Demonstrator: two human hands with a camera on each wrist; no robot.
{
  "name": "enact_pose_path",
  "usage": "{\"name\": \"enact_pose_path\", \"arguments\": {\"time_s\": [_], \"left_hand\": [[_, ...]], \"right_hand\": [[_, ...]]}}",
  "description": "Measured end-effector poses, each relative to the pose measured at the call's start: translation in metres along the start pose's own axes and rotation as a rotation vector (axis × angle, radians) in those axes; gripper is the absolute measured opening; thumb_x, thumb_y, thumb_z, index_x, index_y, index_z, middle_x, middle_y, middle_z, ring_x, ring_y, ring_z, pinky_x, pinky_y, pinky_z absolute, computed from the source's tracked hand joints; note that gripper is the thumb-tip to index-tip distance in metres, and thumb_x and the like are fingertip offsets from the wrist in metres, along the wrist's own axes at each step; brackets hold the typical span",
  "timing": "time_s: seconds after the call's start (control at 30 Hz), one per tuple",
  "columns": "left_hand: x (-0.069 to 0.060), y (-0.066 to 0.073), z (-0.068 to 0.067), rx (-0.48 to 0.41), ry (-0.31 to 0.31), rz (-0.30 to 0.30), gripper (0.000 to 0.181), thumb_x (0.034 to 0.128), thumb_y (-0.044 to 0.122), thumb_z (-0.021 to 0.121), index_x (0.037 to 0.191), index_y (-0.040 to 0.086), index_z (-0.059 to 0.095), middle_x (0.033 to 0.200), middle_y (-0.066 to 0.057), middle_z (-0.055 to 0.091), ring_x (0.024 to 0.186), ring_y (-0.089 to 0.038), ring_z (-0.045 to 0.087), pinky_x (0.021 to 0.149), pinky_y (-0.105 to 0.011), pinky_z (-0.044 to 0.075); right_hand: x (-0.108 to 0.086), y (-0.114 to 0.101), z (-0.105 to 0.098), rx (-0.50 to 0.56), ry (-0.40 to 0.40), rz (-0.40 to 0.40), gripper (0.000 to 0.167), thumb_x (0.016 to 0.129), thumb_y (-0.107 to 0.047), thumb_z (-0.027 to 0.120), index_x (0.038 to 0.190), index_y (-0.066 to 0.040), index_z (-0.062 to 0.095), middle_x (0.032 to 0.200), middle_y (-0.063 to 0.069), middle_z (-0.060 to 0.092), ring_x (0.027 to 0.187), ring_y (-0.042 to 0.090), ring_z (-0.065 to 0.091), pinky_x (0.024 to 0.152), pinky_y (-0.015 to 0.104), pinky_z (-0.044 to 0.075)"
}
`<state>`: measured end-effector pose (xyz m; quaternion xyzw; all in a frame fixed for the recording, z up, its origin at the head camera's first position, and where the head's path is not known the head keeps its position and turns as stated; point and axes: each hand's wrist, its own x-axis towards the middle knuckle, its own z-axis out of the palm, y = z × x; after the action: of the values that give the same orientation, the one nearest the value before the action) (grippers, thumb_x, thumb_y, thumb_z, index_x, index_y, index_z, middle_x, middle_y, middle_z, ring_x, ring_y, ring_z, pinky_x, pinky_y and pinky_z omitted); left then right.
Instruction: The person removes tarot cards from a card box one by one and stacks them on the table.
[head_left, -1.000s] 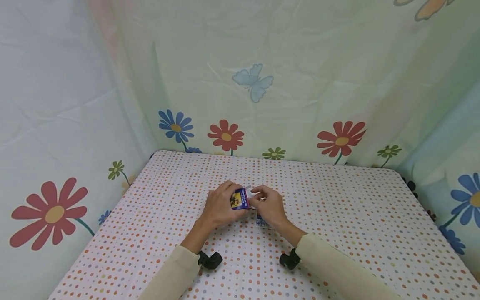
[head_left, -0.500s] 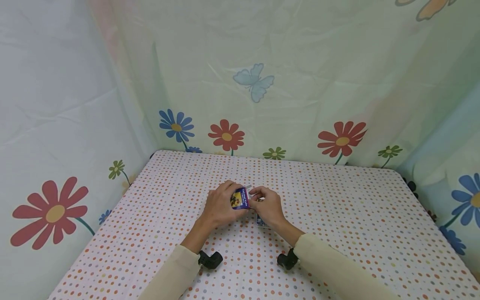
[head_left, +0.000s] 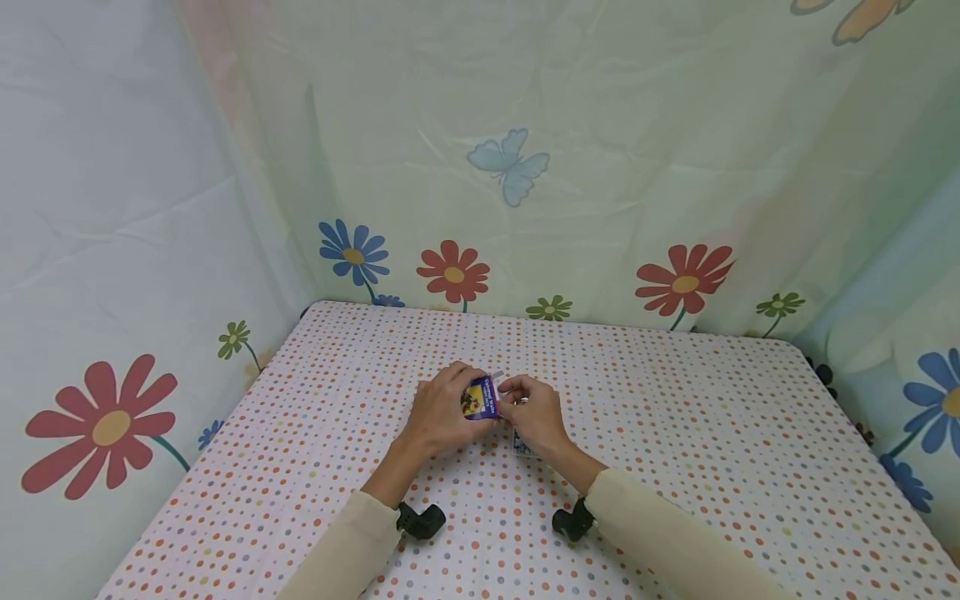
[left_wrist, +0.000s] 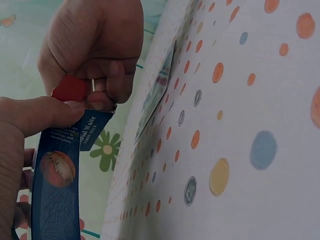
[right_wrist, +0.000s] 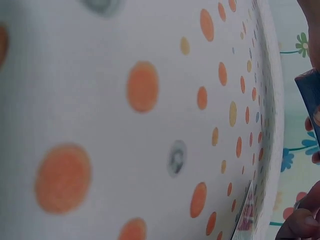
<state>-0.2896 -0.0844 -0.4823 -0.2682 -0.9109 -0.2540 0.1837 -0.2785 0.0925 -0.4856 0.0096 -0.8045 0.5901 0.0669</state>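
Your L hand (head_left: 442,408), curled firmly round the box (head_left: 477,400); your R hand (head_left: 538,412), now slightly nearer box's end, fingers bent by red flap (left_wrist: 70,90) (hold unclear): flap work likely unfinished. Card (head_left: 522,446) below R hand.

A blue tarot box (head_left: 480,398) with a yellow picture is held above the counter (head_left: 645,417), a red bit (left_wrist: 69,89) at its end. Near the box, a patterned, card-like piece (head_left: 523,447) lies flat.
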Motion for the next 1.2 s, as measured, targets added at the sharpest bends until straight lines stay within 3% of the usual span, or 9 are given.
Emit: {"name": "enact_pose_path", "arguments": {"time_s": [0.47,0.87,1.2], "left_hand": [[-0.0006,-0.0016,0.0016,0.01,0.01,0.011,0.068,0.073,0.051,0.085,0.128,0.017,0.065,0.119,0.0,0.063,0.096,-0.016,0.061,0.081,-0.044,0.05],[-0.0002,-0.0019,0.0019,0.008,0.015,0.014,0.068,0.0728,0.05,0.086,0.128,0.017,0.065,0.119,0.0,0.063,0.095,-0.016,0.06,0.08,-0.044,0.049],[0.0,-0.0019,0.0015,0.003,0.002,0.003,0.068,0.0735,0.051,0.086,0.129,0.017,0.065,0.118,0.0,0.063,0.094,-0.016,0.06,0.08,-0.044,0.049]], "right_hand": [[-0.0024,0.0005,0.0014,0.025,0.007,0.001,0.013,0.085,0.007,0.068,0.096,0.001,0.069,0.074,0.009,0.064,0.067,0.042,0.066,0.059,0.043,0.057],[-0.0026,0.0015,0.0027,0.021,0.01,0.036,0.005,0.088,0.001,0.07,0.088,0.0,0.065,0.071,0.007,0.062,0.059,0.022,0.061,0.054,0.029,0.052],[-0.0027,0.0013,-0.0001,0.023,0.006,0.02,0.005,0.089,-0.001,0.069,0.086,0.0,0.065,0.068,0.007,0.063,0.062,0.033,0.064,0.053,0.031,0.052]]}}
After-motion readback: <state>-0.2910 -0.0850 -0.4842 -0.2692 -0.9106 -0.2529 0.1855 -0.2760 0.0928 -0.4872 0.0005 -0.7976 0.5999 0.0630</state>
